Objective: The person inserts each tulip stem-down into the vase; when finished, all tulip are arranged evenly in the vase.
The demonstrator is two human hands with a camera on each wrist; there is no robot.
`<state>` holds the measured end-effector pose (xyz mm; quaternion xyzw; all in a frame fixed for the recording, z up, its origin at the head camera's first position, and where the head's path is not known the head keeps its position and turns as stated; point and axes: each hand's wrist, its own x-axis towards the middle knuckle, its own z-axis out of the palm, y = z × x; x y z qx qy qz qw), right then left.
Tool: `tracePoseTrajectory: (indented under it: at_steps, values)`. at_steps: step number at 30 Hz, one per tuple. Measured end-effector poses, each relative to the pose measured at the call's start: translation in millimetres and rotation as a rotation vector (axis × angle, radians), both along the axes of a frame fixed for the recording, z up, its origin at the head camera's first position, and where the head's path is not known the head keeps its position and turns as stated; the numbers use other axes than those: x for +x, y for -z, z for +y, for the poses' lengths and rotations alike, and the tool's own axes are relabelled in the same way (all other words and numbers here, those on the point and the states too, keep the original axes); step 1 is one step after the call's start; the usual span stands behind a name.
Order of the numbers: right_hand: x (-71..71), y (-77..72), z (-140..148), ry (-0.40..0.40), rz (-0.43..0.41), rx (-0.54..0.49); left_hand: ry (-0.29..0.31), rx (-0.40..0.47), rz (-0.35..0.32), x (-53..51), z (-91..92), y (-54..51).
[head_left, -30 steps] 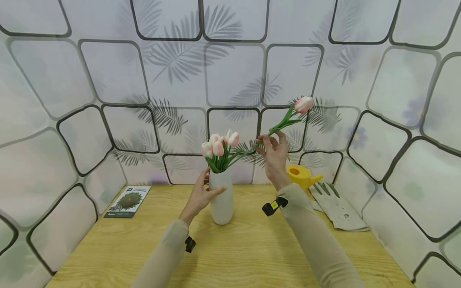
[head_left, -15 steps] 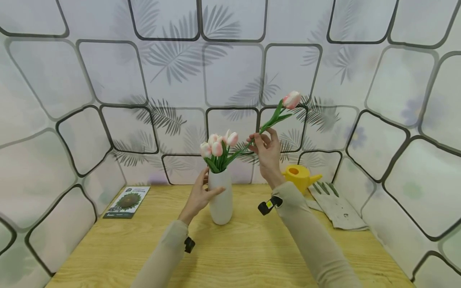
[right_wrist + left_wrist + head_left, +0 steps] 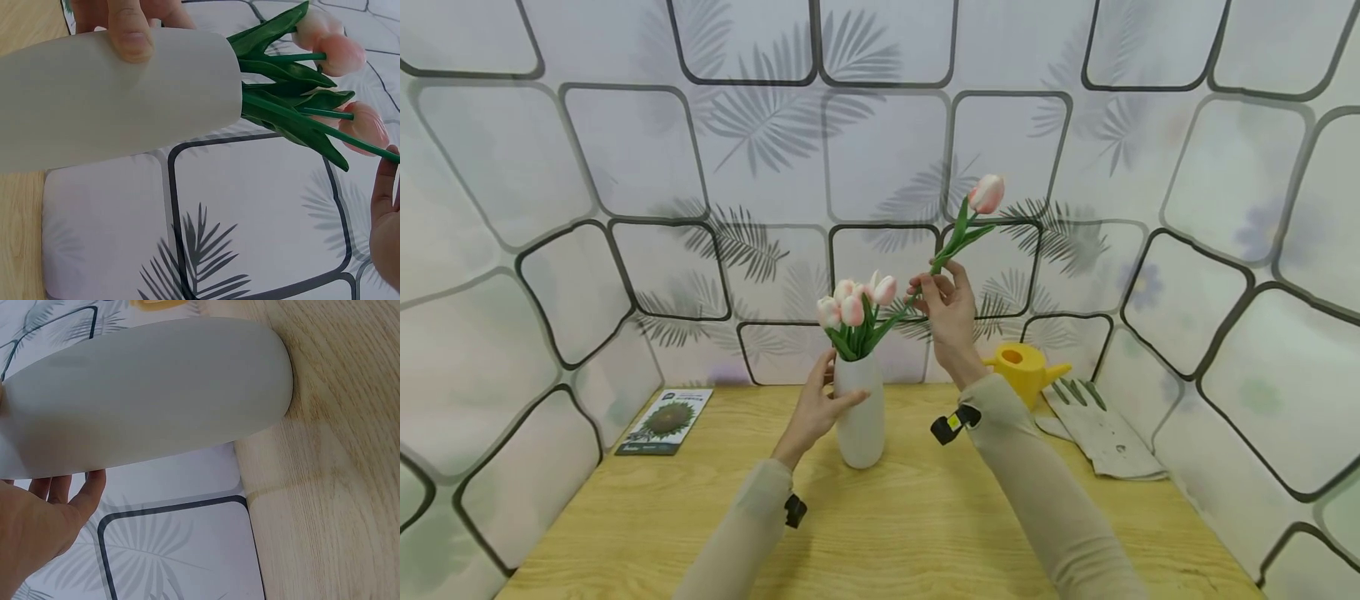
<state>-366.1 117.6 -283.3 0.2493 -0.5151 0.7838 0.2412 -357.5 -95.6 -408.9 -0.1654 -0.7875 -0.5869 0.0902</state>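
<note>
A white vase (image 3: 861, 417) stands upright on the table, with several pink-and-white tulips (image 3: 852, 308) and green leaves rising from its mouth. My left hand (image 3: 818, 408) grips the vase from the left, thumb across its front and fingers behind. In the right wrist view that thumb (image 3: 132, 37) lies on the vase near its rim. My right hand (image 3: 953, 312) pinches the stem of one tulip (image 3: 987, 194), up and to the right of the others. This tulip leans right, and its stem (image 3: 350, 139) runs into the vase mouth. The left wrist view shows mostly the vase's side (image 3: 175, 394).
A yellow watering can (image 3: 1026, 371) stands at the back right, partly behind the right forearm. Pale gardening gloves (image 3: 1108, 433) lie beside it. A seed packet with a flower picture (image 3: 666, 421) lies at the left. Patterned walls (image 3: 760, 167) enclose the wooden table (image 3: 880, 533).
My right hand has moved left toward the vase, and the pinched tulip now stands more upright, its head higher and farther left. The left hand and vase have stayed in place.
</note>
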Motion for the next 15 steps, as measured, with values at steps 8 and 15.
tracePoseTrajectory:
  at_steps: [8,15]
  values:
    - [0.0,0.2,-7,0.031,0.036,0.057,0.003,-0.005,-0.001,-0.1,-1.1,0.8]
    - [-1.1,18.2,-19,0.027,0.013,0.164,-0.006,-0.006,-0.001,0.0,-0.8,1.2]
